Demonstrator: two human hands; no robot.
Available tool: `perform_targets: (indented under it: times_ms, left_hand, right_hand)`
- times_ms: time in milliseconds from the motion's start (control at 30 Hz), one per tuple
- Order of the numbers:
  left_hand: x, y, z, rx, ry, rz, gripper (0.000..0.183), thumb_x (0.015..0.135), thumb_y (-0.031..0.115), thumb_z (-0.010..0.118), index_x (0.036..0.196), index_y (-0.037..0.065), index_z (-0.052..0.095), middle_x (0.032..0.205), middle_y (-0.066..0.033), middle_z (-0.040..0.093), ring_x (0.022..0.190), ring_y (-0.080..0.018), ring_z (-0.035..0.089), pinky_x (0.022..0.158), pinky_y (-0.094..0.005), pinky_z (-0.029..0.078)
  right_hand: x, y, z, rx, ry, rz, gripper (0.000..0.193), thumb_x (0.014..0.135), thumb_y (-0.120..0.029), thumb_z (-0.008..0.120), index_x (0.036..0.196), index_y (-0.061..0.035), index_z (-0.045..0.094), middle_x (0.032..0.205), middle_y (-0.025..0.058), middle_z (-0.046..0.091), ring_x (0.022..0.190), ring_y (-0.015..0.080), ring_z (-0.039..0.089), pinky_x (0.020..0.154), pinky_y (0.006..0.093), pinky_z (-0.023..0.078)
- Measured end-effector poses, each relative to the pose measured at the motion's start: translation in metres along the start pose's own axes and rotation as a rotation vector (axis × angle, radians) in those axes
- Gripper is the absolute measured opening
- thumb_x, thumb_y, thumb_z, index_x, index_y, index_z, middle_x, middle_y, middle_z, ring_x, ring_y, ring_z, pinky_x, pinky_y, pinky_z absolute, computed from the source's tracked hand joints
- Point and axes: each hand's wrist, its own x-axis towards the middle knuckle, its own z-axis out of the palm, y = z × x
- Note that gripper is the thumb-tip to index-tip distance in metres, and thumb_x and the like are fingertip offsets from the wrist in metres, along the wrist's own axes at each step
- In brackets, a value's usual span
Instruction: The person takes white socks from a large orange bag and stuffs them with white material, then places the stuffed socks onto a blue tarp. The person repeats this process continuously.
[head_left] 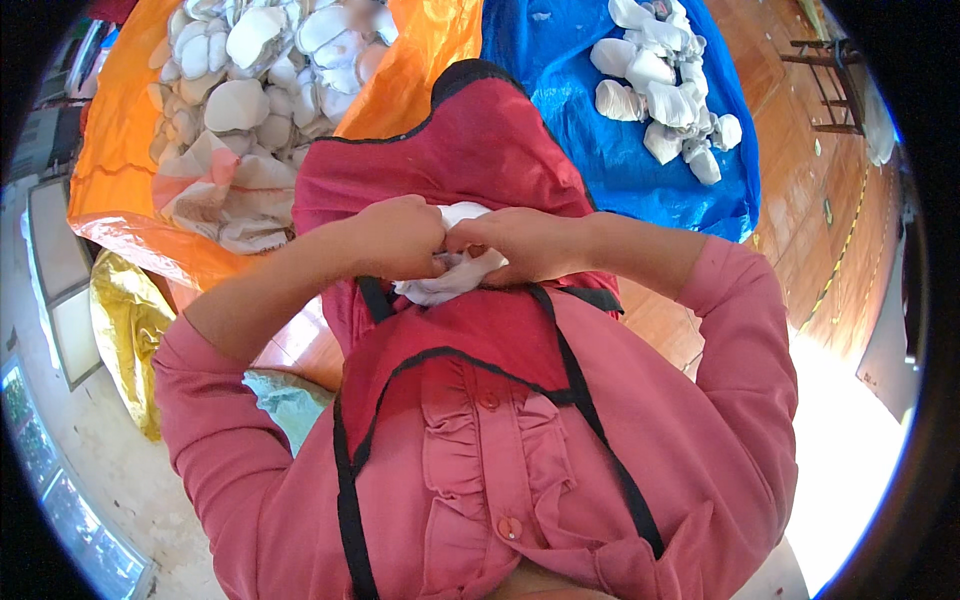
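Your left hand (400,237) and right hand (520,243) both grip a white mushroom (450,275) over your red apron (470,150).

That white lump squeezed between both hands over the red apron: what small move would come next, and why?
Probably pulling it apart: the left hand and right hand both pinch the white lump, knuckles meeting, over the red apron.

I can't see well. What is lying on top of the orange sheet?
A big heap of white shell-like pieces and some pale crumpled cloth lie on the orange sheet. Whatever is beneath the heap is covered.
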Motion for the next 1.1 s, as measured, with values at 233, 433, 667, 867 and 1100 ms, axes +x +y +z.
perform_targets:
  times_ms: [233,433,667,867,1100]
  left_hand:
    - [0.011,-0.002,-0.014,-0.273,-0.243,-0.281,0.035,0.070,0.028,0.072,0.095,0.003,0.071,0.081,-0.0193,0.069,0.076,-0.0324,0.067,0.070,-0.0412,0.050]
    - [0.006,-0.021,0.007,-0.458,-0.126,-0.099,0.036,0.070,0.016,0.070,0.105,0.006,0.066,0.091,-0.0148,0.069,0.085,-0.0284,0.066,0.076,-0.0379,0.050]
    - [0.015,-0.018,0.027,-0.378,-0.049,0.005,0.029,0.071,0.026,0.070,0.093,0.007,0.071,0.083,-0.0177,0.068,0.078,-0.0336,0.066,0.071,-0.0429,0.051]
    - [0.021,-0.009,0.019,-0.179,-0.098,-0.012,0.032,0.069,0.024,0.069,0.094,0.005,0.066,0.090,-0.0201,0.065,0.087,-0.0394,0.062,0.076,-0.0479,0.049]
    - [-0.003,-0.001,0.032,-0.141,0.183,0.065,0.022,0.078,0.021,0.061,0.090,0.004,0.068,0.089,-0.0161,0.060,0.085,-0.0362,0.061,0.076,-0.0447,0.050]
  right_hand:
    - [0.010,-0.006,0.001,-0.042,0.076,-0.071,0.041,0.078,-0.010,0.070,0.114,-0.0066,0.053,0.104,0.0179,0.062,0.100,0.0353,0.061,0.085,0.0412,0.049]
    - [0.014,-0.003,0.002,-0.026,0.130,-0.076,0.037,0.078,-0.013,0.072,0.110,-0.0047,0.055,0.102,0.0168,0.061,0.097,0.0350,0.061,0.086,0.0408,0.048]
    - [0.003,0.009,0.017,-0.108,0.195,-0.194,0.038,0.077,-0.016,0.074,0.109,-0.0083,0.056,0.104,0.0143,0.061,0.100,0.0341,0.059,0.085,0.0405,0.048]
    - [-0.006,0.021,0.022,-0.124,0.237,-0.227,0.040,0.077,-0.016,0.075,0.111,-0.0110,0.055,0.108,0.0118,0.059,0.102,0.0343,0.058,0.086,0.0418,0.048]
    - [-0.004,0.023,0.012,-0.256,0.232,-0.327,0.046,0.071,-0.014,0.078,0.111,-0.0116,0.055,0.110,0.0103,0.058,0.110,0.0337,0.054,0.095,0.0442,0.044]
